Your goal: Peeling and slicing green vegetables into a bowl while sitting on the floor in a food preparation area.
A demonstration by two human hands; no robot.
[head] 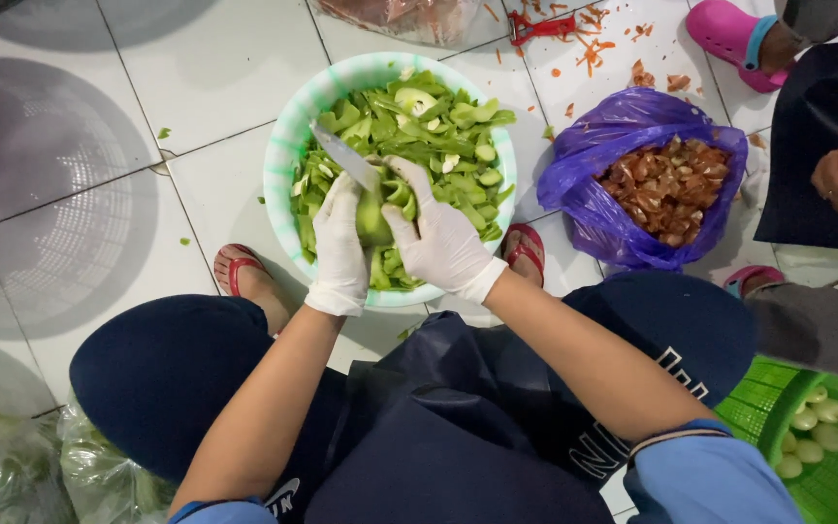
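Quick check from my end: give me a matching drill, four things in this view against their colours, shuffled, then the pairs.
Things:
1. bowl of cut peelings
2. bag of brown skins
3. basket at lower right
4. peeler on the floor tiles

Colours:
A. red
B. pale green and white
C. purple
D. bright green

Pairs: 1-B, 2-C, 3-D, 4-A

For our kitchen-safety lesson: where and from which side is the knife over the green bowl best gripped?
Grip the knife by its handle, from the near side. The handle end sits in the gloved left hand, while the bare blade slants up and away over the bowl, so that far end is likely unsafe.
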